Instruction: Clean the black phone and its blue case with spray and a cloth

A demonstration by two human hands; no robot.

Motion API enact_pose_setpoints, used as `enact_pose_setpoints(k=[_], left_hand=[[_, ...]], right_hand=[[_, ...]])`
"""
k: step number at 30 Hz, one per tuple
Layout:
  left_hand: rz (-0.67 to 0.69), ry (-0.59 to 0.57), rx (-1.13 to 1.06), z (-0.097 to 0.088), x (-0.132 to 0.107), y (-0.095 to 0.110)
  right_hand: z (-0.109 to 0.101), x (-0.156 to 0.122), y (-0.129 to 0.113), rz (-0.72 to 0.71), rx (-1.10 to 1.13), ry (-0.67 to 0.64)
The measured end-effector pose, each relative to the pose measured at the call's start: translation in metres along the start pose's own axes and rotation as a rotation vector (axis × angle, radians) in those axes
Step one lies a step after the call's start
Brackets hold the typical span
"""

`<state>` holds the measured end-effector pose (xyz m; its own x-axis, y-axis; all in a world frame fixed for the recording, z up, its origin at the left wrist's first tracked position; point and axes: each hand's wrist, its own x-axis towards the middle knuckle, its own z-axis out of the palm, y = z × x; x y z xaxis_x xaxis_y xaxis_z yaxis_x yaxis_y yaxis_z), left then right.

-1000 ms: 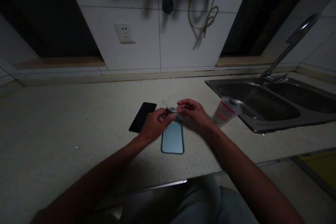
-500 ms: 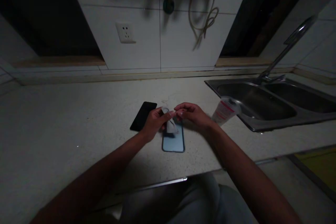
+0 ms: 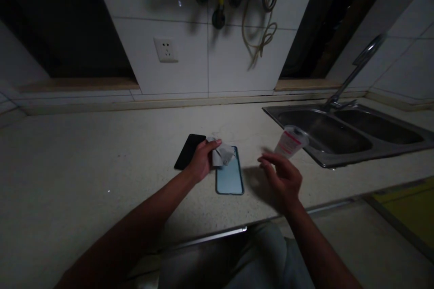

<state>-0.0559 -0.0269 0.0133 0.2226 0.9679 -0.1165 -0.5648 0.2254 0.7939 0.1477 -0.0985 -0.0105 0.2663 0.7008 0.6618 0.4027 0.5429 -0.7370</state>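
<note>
My left hand [image 3: 202, 158] is closed on a crumpled pale sheet [image 3: 223, 154], thin and greyish with a dark line on it; tissue or wrapper, I cannot tell which. The sheet hangs over the upper part of a light-blue phone case or phone back [image 3: 229, 180] lying on the counter. A black phone [image 3: 187, 151] lies flat just left of that, partly behind my left hand. My right hand [image 3: 282, 176] hovers to the right, thumb and forefinger drawn together. Whether anything small is between them is too dark to see. Nearest to it stands a clear plastic cup [image 3: 290, 142] with pink print.
A double steel sink [image 3: 325, 156] with a tap [image 3: 354, 72] is set into the counter [image 3: 135, 144] at the right. On the tiled wall are a socket [image 3: 166, 49], pipe valves [image 3: 219, 18] and a looped cord [image 3: 266, 38]. The counter's front edge runs close to my body.
My right hand has come away from the pale sheet and moved right, towards the cup. My left hand still holds the sheet. The camera view has shifted slightly.
</note>
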Motion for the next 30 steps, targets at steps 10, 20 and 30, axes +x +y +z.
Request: enact_pose_setpoints(k=[10,20,30], left_hand=[[-0.119,-0.012,-0.086,-0.005,0.008,-0.007],[-0.109,-0.047,-0.122,-0.005,0.009,-0.006],[-0.053,-0.012,-0.132,-0.006,0.011,-0.004]], right_hand=[[-0.061,0.04,0.033,0.212,-0.23,0.112],[-0.039,0.092,0.034,0.482,0.088,-0.407],[0.044,0.12,0.029,0.646,0.746,-0.512]])
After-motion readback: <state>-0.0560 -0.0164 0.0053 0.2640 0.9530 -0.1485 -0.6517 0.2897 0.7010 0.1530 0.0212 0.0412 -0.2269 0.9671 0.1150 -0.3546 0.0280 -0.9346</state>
